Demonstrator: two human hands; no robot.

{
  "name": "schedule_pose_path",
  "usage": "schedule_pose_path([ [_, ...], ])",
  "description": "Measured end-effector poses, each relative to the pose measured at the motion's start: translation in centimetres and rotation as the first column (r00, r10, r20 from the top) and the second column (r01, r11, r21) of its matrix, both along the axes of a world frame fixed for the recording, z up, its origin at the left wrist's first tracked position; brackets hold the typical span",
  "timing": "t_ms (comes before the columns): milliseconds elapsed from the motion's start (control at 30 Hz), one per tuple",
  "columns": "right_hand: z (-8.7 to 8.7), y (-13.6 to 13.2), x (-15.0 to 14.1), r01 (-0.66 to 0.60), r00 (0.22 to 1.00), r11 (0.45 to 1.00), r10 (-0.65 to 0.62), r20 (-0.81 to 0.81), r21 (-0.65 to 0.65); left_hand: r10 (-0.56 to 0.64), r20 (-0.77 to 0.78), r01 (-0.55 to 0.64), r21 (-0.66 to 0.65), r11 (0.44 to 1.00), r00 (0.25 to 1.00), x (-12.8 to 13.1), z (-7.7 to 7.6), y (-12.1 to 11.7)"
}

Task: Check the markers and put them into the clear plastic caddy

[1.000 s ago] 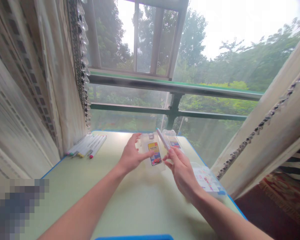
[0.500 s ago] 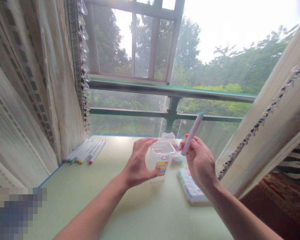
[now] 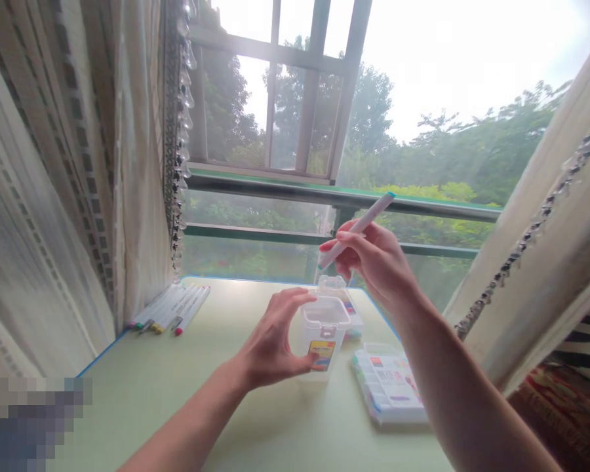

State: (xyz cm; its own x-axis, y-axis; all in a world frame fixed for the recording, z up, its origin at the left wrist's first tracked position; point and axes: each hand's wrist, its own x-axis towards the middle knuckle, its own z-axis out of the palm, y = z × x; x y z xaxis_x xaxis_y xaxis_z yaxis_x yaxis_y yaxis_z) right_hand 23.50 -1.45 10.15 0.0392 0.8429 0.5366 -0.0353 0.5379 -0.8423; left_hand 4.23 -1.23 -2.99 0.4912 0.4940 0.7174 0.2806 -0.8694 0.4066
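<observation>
My left hand [image 3: 280, 341] is wrapped around the side of a clear plastic box [image 3: 319, 337], its thumb on the yellow and blue label. The box stands upright on the table, its top open and its inside looking bare. Above and behind it, my right hand [image 3: 373, 255] pinches a white marker [image 3: 356, 231] with teal ends. The marker is tilted, one end low over the box's far side and the other up to the right.
Several white markers [image 3: 172, 309] lie at the table's left edge. A flat case [image 3: 388, 387] with a printed label rests on the right, partly behind my right forearm. Another clear container [image 3: 351, 311] lies behind the box. Curtains [image 3: 142, 164] hang on both sides of the window.
The box went from tilted in my left hand to upright on the table. My right hand swung the marker right and up, then back left above the box. The view tilted upward.
</observation>
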Motion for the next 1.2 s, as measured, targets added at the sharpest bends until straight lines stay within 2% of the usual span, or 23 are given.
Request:
schedule_pose_path([
  [100,-0.2,0.1,1.1,-0.079,0.968,0.99,0.104,0.23,-0.116,0.027,0.011,-0.027,0.012,1.0,1.0,-0.1,0.2,-0.1],
  [233,-0.5,0.2,2.5,-0.084,0.88,0.988,0.136,0.455,-0.133,0.08,0.042,-0.082,0.04,0.996,0.996,0.1,0.2,-0.2],
  [400,-0.7,0.4,3.2,-0.183,0.768,0.916,0.36,0.53,-0.358,0.112,0.094,-0.121,0.089,0.989,0.989,0.5,0.1,-0.4],
  [467,-0.6,0.3,3.2,-0.182,0.728,0.895,0.4,0.556,-0.407,0.117,0.108,-0.127,0.098,0.987,0.987,0.6,0.1,-0.5],
  [533,-0.5,-0.1,3.1,-0.154,0.691,0.905,0.385,0.612,-0.396,0.126,0.117,-0.137,0.097,0.986,0.985,0.6,0.1,-0.5],
  [667,-0.3,-0.7,2.8,-0.085,0.613,0.959,0.265,0.745,-0.271,0.131,0.109,-0.141,0.088,0.986,0.985,0.7,0.1,-0.5],
  [867,-0.3,-0.8,2.6,-0.061,0.548,0.965,0.245,0.799,-0.254,0.136,0.103,-0.146,0.09,0.985,0.985,0.7,0.2,-0.6],
  [1033,-0.4,-0.8,1.9,0.011,0.392,0.99,0.124,0.912,-0.139,0.145,0.086,-0.153,0.1,0.983,0.986,0.7,0.2,-0.6],
  [1200,-0.5,-0.8,1.5,0.053,0.279,0.992,0.091,0.956,-0.11,0.156,0.076,-0.163,0.107,0.981,0.985,0.7,0.3,-0.6],
])
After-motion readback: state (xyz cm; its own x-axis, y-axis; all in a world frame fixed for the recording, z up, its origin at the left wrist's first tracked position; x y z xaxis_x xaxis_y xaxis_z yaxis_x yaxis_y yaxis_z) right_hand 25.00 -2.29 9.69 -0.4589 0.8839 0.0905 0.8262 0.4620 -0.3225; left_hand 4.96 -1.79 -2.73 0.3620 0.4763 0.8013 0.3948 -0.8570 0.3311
